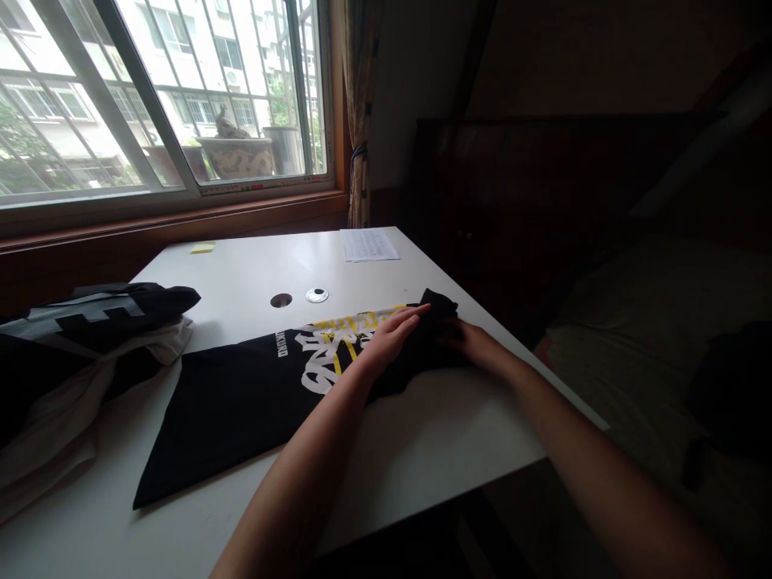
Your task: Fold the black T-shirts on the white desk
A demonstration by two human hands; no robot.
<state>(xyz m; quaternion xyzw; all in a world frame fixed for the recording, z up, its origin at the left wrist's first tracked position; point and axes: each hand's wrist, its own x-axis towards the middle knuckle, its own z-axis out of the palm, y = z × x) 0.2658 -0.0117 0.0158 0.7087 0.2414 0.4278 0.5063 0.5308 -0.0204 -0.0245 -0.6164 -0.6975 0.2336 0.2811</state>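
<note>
A black T-shirt [235,402] with white and yellow lettering lies folded lengthwise across the white table [422,458]. Resting flat on its printed part is my left hand [392,334], fingers stretched toward the shirt's right end. My right hand [476,344] is at that right end, against the bunched black fabric. Its fingers are dark and partly lost against the cloth, so I cannot make out whether they grip it.
A heap of black, grey and white clothes [90,346] lies at the left. Toward the back are papers [371,244], a yellow note [203,248], a round hole [281,301] and its cover [317,295]. A barred window [241,96] stands behind; a bed [639,322] is at right.
</note>
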